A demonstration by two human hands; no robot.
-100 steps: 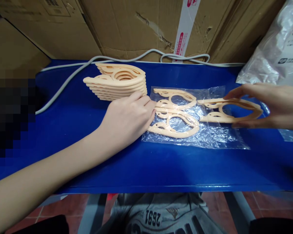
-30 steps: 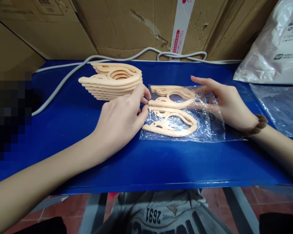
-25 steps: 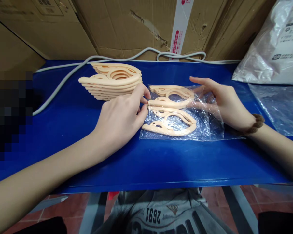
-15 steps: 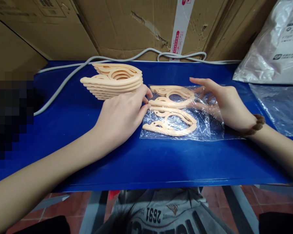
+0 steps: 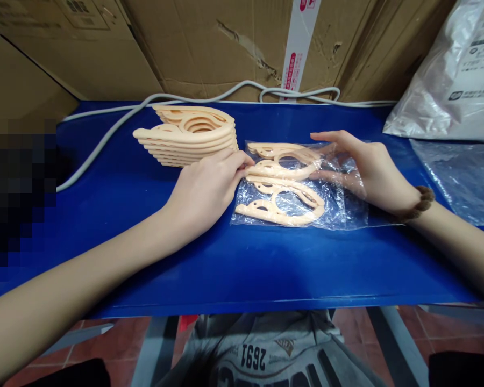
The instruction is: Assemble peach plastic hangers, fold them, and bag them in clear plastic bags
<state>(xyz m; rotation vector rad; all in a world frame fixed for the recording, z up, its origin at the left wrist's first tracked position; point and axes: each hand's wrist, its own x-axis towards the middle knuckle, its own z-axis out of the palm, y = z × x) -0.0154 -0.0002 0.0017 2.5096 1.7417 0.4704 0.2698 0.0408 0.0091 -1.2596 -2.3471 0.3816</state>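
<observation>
A clear plastic bag [image 5: 339, 212] lies flat on the blue table [image 5: 242, 269] with peach plastic hangers [image 5: 284, 185] inside it. My left hand [image 5: 204, 188] has its fingertips closed on the bag's left edge, beside a stack of the same peach hangers [image 5: 189, 134]. My right hand [image 5: 367, 169] lies at the bag's right end, partly under the film. Its fingers are stretched out and apart, with the tips touching the right ends of the bagged hangers.
Cardboard boxes [image 5: 226, 43] wall off the back edge, with a grey cable [image 5: 116, 121] running along it. A white plastic sack [image 5: 455, 80] and a loose clear bag [image 5: 460, 177] sit at the right. A blurred patch [image 5: 16, 193] covers the left.
The hanger my right hand held 3.3 s ago is now inside the bag. In the last second my left fingers slid down a little onto the bag's edge; the right hand barely moved.
</observation>
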